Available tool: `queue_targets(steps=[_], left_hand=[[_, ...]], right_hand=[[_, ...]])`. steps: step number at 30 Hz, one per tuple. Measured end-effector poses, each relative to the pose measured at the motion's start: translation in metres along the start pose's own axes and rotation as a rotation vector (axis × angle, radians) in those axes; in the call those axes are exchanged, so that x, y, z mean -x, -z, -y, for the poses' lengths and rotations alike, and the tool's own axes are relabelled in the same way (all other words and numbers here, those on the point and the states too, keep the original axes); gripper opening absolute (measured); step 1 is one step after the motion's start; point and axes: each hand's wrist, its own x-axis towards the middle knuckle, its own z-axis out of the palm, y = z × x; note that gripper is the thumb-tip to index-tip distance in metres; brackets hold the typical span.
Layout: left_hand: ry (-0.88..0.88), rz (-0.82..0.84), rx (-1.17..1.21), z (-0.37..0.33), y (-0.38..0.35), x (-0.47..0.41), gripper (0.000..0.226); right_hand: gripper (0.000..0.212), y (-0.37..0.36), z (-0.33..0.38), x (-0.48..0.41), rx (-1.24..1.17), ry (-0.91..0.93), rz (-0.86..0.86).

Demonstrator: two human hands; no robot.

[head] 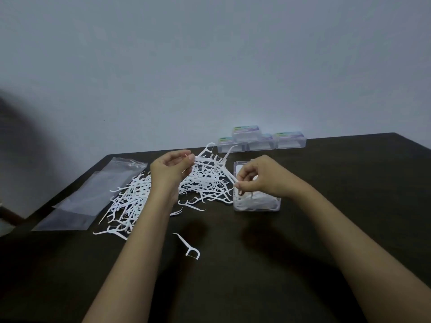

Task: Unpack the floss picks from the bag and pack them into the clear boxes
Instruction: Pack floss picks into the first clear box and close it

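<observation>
Left hand [171,170] and right hand [258,177] each pinch floss picks [205,180] from the tangled heap beside a part-filled clear box [277,206]; light, stiff, snag-prone, they seem best held by the handle

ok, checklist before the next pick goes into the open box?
1. Grip, right hand: pinches a floss pick at the left wall of the open box. ok
2. Grip, left hand: pinches picks above the pile. ok
3. Room in the open box: partly filled at the near end. ok
4. Held floss pick free of the pile: it crosses other picks. cannot tell
5. Stray pick: lies alone on the table, apart from the pile. not ok
6. Bag emptied: lies flat left of the pile, looks empty. ok
</observation>
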Motion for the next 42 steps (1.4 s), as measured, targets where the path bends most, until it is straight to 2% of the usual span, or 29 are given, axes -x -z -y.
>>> queue_targets(steps=[6,16,18,31,33,36,37,39,42], left_hand=[[0.126,0.092,0.152,0.016,-0.022,-0.012,0.013],[0.245,0.189,0.302,0.038,-0.039,-0.024,0.014],[0.255,0.2,0.312,0.041,-0.041,-0.022,0.014],[0.207,0.23,0.301,0.053,-0.055,-0.01,0.014],[0.205,0.232,0.294,0.055,-0.057,-0.009,0.015],[0.197,0.248,0.301,0.054,-0.058,-0.008,0.014],[0.195,0.256,0.303,0.054,-0.059,-0.008,0.014],[0.194,0.27,0.302,0.054,-0.061,-0.006,0.012],[0.187,0.299,0.294,0.054,-0.065,-0.003,0.011]], right_hand=[[0.007,0.029,-0.008,0.006,-0.019,-0.091,-0.027],[0.001,0.035,-0.028,0.003,0.221,-0.239,0.002],[0.008,0.035,-0.028,0.004,0.24,-0.234,-0.012],[0.019,0.037,-0.035,-0.002,0.081,-0.243,-0.36],[0.014,0.042,-0.036,0.001,0.162,-0.292,-0.31],[0.007,0.049,-0.036,0.007,0.42,-0.432,-0.075],[0.013,0.05,-0.035,0.009,0.488,-0.496,0.005],[0.02,0.051,-0.033,0.012,0.533,-0.616,0.134],[0.017,0.048,-0.031,0.013,0.564,-0.666,0.223]])
